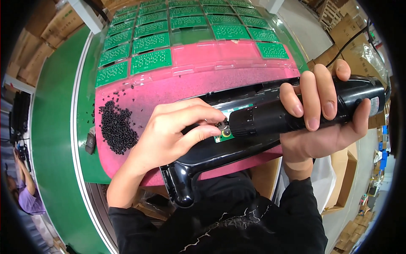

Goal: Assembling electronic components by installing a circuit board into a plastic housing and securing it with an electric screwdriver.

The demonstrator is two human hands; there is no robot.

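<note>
My right hand [313, 112] is wrapped round a thick black electric screwdriver [268, 115] with a marked collar, its front end pointing left. Thumb and fingertips of my left hand [169, 133] are pinched just ahead of the collar, with what look like small black screws between them. Below both hands lies a long, glossy black plastic housing [228, 155], its handle-like end toward me. A small green circuit board [224, 137] shows inside it, partly hidden by my left fingers and the screwdriver. The screwdriver's tip cannot be made out.
A heap of small black screws [116, 129] lies on the pink mat [190, 82] at left, beside a small dark lump [90, 143]. Beyond is a clear plastic tray [203, 67] of green circuit boards [151, 61]. Cardboard boxes [344, 31] stand right. Another person [30, 197] is far left.
</note>
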